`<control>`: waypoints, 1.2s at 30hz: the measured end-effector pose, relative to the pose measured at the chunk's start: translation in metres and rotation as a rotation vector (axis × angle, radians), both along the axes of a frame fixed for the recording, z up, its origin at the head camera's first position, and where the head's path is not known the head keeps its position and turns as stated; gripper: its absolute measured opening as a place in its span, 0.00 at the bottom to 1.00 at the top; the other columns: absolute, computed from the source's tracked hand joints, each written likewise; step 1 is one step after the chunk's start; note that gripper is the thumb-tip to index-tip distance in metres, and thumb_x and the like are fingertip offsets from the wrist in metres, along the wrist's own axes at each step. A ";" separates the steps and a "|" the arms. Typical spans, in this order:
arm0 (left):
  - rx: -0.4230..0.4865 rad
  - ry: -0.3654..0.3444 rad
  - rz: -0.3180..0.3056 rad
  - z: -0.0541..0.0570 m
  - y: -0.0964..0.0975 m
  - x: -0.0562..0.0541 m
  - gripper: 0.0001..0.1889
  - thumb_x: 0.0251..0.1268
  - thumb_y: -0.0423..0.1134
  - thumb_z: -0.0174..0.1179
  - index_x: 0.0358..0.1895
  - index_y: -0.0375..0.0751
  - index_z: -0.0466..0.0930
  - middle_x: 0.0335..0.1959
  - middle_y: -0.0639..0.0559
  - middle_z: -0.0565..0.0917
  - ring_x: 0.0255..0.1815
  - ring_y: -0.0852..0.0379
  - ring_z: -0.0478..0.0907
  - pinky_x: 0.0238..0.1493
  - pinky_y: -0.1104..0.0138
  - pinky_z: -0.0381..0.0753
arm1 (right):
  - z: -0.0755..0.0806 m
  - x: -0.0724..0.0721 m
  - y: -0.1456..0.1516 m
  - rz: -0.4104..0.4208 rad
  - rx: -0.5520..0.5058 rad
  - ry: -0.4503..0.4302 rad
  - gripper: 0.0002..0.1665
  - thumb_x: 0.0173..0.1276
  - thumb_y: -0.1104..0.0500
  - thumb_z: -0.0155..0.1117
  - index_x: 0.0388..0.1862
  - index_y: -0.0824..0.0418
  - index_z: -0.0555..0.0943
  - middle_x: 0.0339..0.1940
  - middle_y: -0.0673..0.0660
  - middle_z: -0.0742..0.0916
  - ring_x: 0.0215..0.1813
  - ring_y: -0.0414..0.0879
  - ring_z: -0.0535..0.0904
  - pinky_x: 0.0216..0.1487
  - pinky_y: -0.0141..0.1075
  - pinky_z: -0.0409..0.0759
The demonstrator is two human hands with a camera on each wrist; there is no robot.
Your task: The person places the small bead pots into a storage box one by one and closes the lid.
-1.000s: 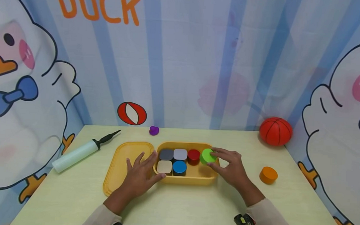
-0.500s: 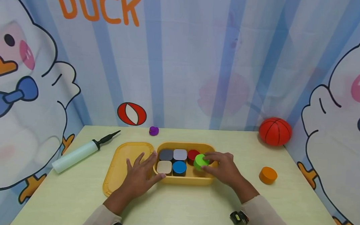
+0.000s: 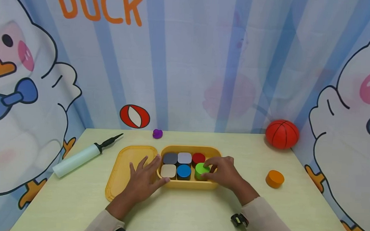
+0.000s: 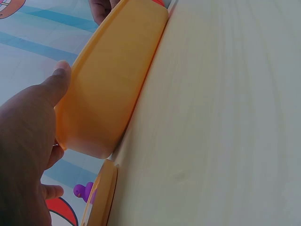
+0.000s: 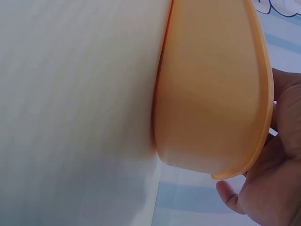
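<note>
My right hand [image 3: 224, 172] pinches a bright green round block [image 3: 200, 171] between thumb and fingers, inside a yellow box [image 3: 189, 185]. The green block sits low, just right of a blue round block [image 3: 184, 172] and in front of a red round one [image 3: 198, 160]. Squarish blocks fill the left part: cream [image 3: 168, 171], dark grey [image 3: 170, 158] and pale lavender [image 3: 184, 158]. My left hand [image 3: 141, 182] rests spread at the box's left end, thumb on the front rim. In the left wrist view its thumb [image 4: 59, 82] lies along that rim. The box wall hides the blocks in both wrist views.
Left of the box lies a yellow lid [image 3: 115, 183], partly under my left hand. Beyond it is a pale green hand pump [image 3: 76, 160] with a black nozzle. A small purple duck [image 3: 157, 134] stands behind. An orange cylinder [image 3: 275, 179] and red basketball [image 3: 282, 134] are at right.
My right hand has carried the green block left and toward the front, from the box's right side down beside the blue block. The left hand has stayed in place.
</note>
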State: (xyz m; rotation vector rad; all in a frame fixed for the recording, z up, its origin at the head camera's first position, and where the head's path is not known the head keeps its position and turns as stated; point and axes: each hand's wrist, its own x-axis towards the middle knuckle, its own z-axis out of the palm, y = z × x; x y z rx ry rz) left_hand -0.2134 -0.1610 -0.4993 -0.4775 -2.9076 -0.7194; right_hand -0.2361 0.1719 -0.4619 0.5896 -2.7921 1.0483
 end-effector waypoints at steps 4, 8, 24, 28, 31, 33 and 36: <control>-0.005 -0.010 0.002 0.001 -0.001 0.000 0.49 0.75 0.74 0.58 0.89 0.53 0.56 0.90 0.54 0.61 0.92 0.31 0.50 0.78 0.15 0.31 | -0.001 -0.002 -0.006 -0.056 0.041 -0.063 0.17 0.60 0.54 0.88 0.47 0.57 0.94 0.41 0.50 0.95 0.34 0.38 0.85 0.66 0.60 0.62; -0.002 -0.005 0.002 0.002 -0.001 0.000 0.49 0.75 0.73 0.58 0.89 0.53 0.57 0.90 0.54 0.61 0.92 0.31 0.50 0.78 0.15 0.31 | -0.001 -0.003 -0.011 -0.084 0.052 -0.102 0.18 0.60 0.53 0.89 0.47 0.56 0.94 0.41 0.50 0.94 0.34 0.38 0.86 0.66 0.60 0.64; 0.005 0.010 -0.004 0.000 -0.002 -0.002 0.49 0.74 0.73 0.59 0.89 0.54 0.57 0.90 0.54 0.62 0.92 0.31 0.51 0.77 0.15 0.31 | 0.001 -0.001 -0.001 -0.045 -0.071 -0.078 0.19 0.69 0.56 0.81 0.56 0.62 0.91 0.57 0.59 0.93 0.49 0.52 0.95 0.78 0.76 0.55; 0.010 0.013 -0.005 0.001 -0.002 -0.001 0.48 0.74 0.73 0.59 0.89 0.53 0.58 0.90 0.54 0.62 0.91 0.30 0.51 0.77 0.14 0.31 | 0.002 0.000 0.004 -0.087 -0.082 -0.006 0.17 0.71 0.56 0.79 0.55 0.62 0.91 0.57 0.59 0.93 0.50 0.53 0.94 0.76 0.73 0.61; 0.010 0.013 -0.003 0.001 -0.001 0.000 0.48 0.74 0.72 0.59 0.89 0.53 0.58 0.89 0.54 0.62 0.91 0.30 0.52 0.77 0.15 0.32 | 0.003 0.002 0.010 -0.101 -0.097 0.054 0.16 0.70 0.58 0.80 0.54 0.62 0.92 0.56 0.59 0.93 0.48 0.51 0.93 0.74 0.72 0.68; 0.009 0.010 -0.002 0.001 -0.001 0.000 0.48 0.74 0.73 0.59 0.89 0.54 0.58 0.89 0.54 0.62 0.92 0.31 0.51 0.77 0.15 0.32 | 0.002 0.003 0.015 -0.099 -0.112 0.096 0.15 0.70 0.60 0.80 0.52 0.63 0.92 0.56 0.60 0.93 0.46 0.51 0.93 0.71 0.70 0.75; 0.004 0.001 -0.004 0.001 0.000 0.000 0.48 0.74 0.73 0.59 0.89 0.55 0.57 0.90 0.54 0.61 0.92 0.31 0.50 0.78 0.15 0.31 | -0.001 0.005 0.023 -0.091 -0.154 0.162 0.13 0.69 0.63 0.80 0.51 0.66 0.92 0.56 0.61 0.93 0.46 0.53 0.93 0.64 0.64 0.84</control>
